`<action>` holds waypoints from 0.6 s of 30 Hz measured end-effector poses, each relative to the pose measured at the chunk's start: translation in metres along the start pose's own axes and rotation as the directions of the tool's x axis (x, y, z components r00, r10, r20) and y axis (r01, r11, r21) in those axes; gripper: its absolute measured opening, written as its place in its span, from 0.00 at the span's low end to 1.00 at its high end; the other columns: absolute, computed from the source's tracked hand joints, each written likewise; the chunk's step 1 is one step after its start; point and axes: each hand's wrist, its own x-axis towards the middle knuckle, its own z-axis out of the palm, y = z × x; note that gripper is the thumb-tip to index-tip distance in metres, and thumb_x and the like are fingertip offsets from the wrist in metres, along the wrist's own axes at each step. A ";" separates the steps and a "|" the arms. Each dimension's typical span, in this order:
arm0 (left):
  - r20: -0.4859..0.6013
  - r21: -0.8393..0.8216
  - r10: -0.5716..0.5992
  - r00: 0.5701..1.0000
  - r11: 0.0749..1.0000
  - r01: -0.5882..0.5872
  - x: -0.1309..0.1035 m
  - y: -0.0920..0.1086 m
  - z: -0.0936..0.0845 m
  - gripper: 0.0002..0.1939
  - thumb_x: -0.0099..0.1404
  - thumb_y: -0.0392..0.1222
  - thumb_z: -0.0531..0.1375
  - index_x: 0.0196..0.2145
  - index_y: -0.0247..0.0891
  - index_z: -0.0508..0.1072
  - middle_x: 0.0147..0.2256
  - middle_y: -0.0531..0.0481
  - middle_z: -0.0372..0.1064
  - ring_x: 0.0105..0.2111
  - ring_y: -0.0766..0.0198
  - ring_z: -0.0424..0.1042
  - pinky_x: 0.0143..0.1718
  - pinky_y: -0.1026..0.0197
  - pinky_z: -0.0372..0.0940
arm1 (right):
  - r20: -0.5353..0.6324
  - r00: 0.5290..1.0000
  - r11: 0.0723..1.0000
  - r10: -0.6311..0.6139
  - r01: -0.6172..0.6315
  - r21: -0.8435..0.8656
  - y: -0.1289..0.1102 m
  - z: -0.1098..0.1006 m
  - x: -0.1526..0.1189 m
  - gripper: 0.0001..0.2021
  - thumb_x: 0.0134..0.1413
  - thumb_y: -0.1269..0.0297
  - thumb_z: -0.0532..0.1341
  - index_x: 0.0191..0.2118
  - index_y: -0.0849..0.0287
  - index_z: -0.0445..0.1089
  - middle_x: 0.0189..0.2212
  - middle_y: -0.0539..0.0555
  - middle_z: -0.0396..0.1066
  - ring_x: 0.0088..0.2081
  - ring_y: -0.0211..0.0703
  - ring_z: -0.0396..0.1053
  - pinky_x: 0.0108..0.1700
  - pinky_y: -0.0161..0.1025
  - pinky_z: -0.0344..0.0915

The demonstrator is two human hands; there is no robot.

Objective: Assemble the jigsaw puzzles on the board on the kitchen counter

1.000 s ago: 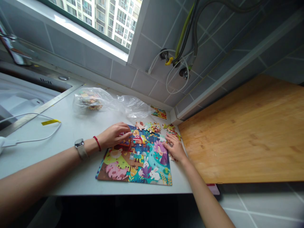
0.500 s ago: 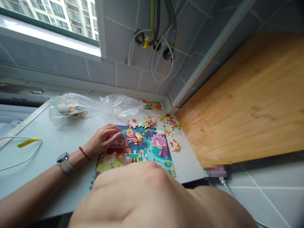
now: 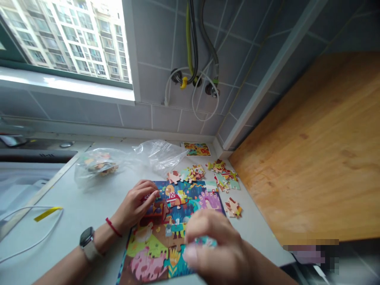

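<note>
We see our left hand [image 3: 138, 204] over the upper-left of an animal puzzle [image 3: 148, 237], thumb slightly apart — our blurred right hand [image 3: 221, 245] hovers above, fingers curled, thumb apart

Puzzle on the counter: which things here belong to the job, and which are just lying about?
Likely part of it: puzzle under the left hand; loose pieces; bag of pieces; picture card.
Likely just lying about: yellow cable tag; wooden board.

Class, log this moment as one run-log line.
left hand: on puzzle, upper left; right hand: raised, blurred, partly hiding puzzle; loose pieces: far edge, right side
</note>
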 end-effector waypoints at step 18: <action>0.009 0.091 -0.028 1.000 0.996 0.027 0.003 0.011 0.005 0.12 0.77 0.42 0.57 0.35 0.40 0.76 0.38 0.45 0.76 0.44 0.55 0.71 0.47 0.54 0.67 | -0.276 0.807 0.793 0.522 -0.578 -0.192 0.161 -0.016 -0.043 0.09 0.65 0.61 0.63 0.37 0.53 0.81 0.47 0.58 0.80 0.54 0.56 0.73 0.64 0.59 0.64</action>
